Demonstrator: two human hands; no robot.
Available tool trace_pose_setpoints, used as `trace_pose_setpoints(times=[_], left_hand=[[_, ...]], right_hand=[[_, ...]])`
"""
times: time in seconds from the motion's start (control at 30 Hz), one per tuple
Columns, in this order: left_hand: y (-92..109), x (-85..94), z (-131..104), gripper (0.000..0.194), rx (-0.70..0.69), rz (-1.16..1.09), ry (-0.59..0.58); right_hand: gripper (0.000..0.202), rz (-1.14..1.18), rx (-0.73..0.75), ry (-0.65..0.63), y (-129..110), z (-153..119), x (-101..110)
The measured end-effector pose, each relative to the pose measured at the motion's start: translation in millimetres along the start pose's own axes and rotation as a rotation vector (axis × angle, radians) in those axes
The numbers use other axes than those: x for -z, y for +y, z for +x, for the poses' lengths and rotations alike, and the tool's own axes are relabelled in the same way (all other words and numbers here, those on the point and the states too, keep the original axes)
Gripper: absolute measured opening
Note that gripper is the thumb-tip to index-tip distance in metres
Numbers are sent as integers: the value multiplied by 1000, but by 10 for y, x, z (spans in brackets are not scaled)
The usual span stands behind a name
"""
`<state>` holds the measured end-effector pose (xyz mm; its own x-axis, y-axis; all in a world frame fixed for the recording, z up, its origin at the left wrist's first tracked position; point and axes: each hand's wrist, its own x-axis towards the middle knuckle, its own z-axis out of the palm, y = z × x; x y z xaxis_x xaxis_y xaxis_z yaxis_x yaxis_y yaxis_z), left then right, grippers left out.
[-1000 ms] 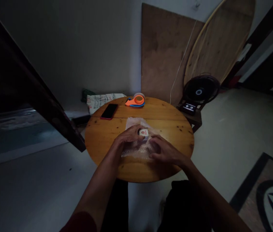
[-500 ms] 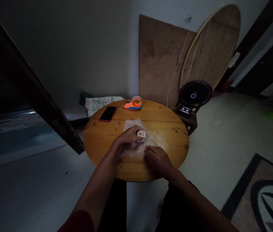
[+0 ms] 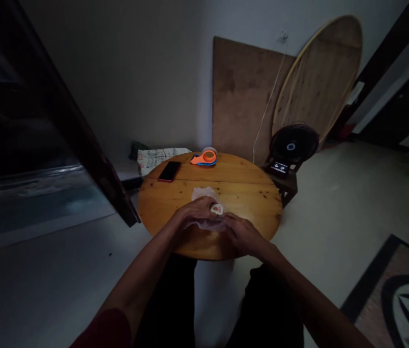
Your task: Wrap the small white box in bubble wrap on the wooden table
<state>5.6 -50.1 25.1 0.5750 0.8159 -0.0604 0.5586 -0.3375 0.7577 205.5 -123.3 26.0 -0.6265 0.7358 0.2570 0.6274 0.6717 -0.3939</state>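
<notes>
My left hand (image 3: 200, 208) is closed around a small white box (image 3: 217, 209) with reddish print on its top. Under and around the box lies a sheet of clear bubble wrap (image 3: 204, 192) on the round wooden table (image 3: 255, 198). The fingers of my right hand (image 3: 242, 233) pinch the wrap's right edge, lifted against the box's near right side. Both thumbs are hard to make out in the dim light.
Toward the table's back stand an orange and blue tape dispenser (image 3: 204, 158) and a dark phone (image 3: 170, 171) with a red edge. Behind the table is a printed bag (image 3: 153, 159). A black fan (image 3: 293, 145) sits on a small stool (image 3: 286, 186) at the right.
My right hand has moved up and left, bringing the bubble wrap's edge from the table up against the box. My left hand still holds the box. The camera view has shifted slightly.
</notes>
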Motion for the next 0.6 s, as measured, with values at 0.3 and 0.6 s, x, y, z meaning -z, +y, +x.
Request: trace_pose_setpoints(times=[0.3,0.6], left_hand=[[1,224,-356,37,-44,-129,43],[35,18,-265,34,-96,205,226]], right_hand=[[23,-73,-21,-9,130,159,71],[16,-34,-230,-19,320,372,85]])
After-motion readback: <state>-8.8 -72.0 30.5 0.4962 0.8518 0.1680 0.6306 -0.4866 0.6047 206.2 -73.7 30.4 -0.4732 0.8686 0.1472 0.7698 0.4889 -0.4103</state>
